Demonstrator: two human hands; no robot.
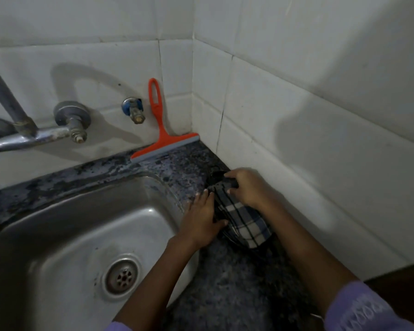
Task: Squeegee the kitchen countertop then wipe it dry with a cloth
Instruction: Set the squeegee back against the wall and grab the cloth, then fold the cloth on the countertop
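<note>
While bunched on the dark speckled desk (225,283) just right of the sink (65,235), checked cloth (245,225) gripped by both hands: left hand (198,223) curled onto its sink-side edge, right hand (247,187) closed over its far end. Beyond the sink's far right corner, orange squeegee (163,137) (blade on desk) leaning against the tiled wall (296,91).

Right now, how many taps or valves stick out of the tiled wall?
2: a grey steel tap left, above the sink, and a small blue-collared valve beside the orange squeegee. More may hide off-frame left.
</note>
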